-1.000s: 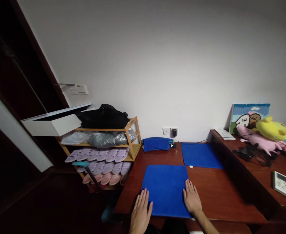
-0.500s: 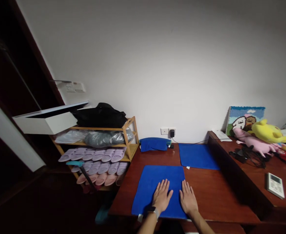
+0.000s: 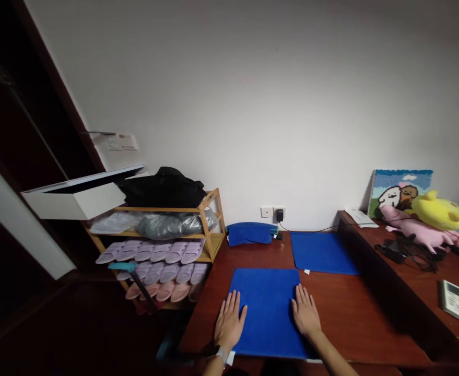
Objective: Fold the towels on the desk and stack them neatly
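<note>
The blue cloth (image 3: 270,313) lies flat on the brown table (image 3: 358,316), between my left hand (image 3: 230,321) and my right hand (image 3: 306,313). My left hand is stretched out over its left edge, released and grasping nothing; on this wrist I wear a watch (image 3: 221,353). My right hand rests in the same way over the right edge, flat and also released. Beyond my right hand, near the wall (image 3: 276,130), there is a second blue cloth (image 3: 323,253); beyond my left hand, a blue bundle (image 3: 249,234). Farther to the left of my left hand stands a wooden rack (image 3: 202,222) with slippers (image 3: 161,250).
</note>
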A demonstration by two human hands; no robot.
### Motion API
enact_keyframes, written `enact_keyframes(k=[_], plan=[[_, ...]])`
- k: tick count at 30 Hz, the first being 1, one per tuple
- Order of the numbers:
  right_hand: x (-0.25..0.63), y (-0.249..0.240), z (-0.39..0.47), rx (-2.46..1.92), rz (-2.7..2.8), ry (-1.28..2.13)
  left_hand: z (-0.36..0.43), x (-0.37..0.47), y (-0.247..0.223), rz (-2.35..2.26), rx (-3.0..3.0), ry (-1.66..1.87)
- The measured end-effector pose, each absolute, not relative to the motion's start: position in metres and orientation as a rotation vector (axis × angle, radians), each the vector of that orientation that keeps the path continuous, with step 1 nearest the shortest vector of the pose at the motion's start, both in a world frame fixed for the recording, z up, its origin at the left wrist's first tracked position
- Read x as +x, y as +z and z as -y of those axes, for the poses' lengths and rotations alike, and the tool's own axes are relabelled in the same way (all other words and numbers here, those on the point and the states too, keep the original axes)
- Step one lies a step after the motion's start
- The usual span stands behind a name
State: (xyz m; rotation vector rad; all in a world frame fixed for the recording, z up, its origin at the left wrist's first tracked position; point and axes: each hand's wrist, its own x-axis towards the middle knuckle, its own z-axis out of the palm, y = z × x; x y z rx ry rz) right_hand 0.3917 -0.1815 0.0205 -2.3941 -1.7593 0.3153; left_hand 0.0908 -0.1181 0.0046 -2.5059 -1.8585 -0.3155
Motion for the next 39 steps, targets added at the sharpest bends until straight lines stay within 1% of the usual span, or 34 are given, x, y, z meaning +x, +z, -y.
enact_keyframes(k=[4, 8, 11, 13, 17, 20, 22, 25, 33, 39], plan=[[0.393, 0.026, 0.160, -2.417, 1.747, 0.347, 0.119, 0.089, 0.001, 1.843, -2.493, -0.325], [0.395, 0.016, 0.154, -2.397, 1.755, 0.324, 0.116, 0.083, -0.003, 1.800, -2.474, -0.336], [0.395, 0.012, 0.155, -2.389, 1.754, 0.309, 0.112, 0.095, 0.005, 1.714, -2.497, -0.382], [0.395, 0.013, 0.156, -2.395, 1.753, 0.303, 0.112, 0.120, 0.015, 1.619, -2.567, -0.443], [0.396, 0.016, 0.157, -2.408, 1.784, 0.295, 0.119, 0.199, 0.029, 1.308, -2.870, -0.475], [0.398, 0.011, 0.157, -2.371, 1.876, 0.272, 0.125, 0.246, 0.024, 1.204, -3.023, -0.417], [0.399, 0.006, 0.156, -2.348, 1.908, 0.262, 0.124, 0.255, 0.017, 1.228, -3.052, -0.375], [0.399, 0.003, 0.154, -2.376, 1.832, 0.272, 0.114, 0.235, 0.013, 1.292, -3.028, -0.340], [0.397, 0.006, 0.154, -2.388, 1.762, 0.302, 0.065, 0.120, 0.016, 1.707, -2.685, -0.261], [0.399, 0.004, 0.154, -2.383, 1.758, 0.307, 0.060, 0.105, 0.002, 1.682, -2.605, -0.336]])
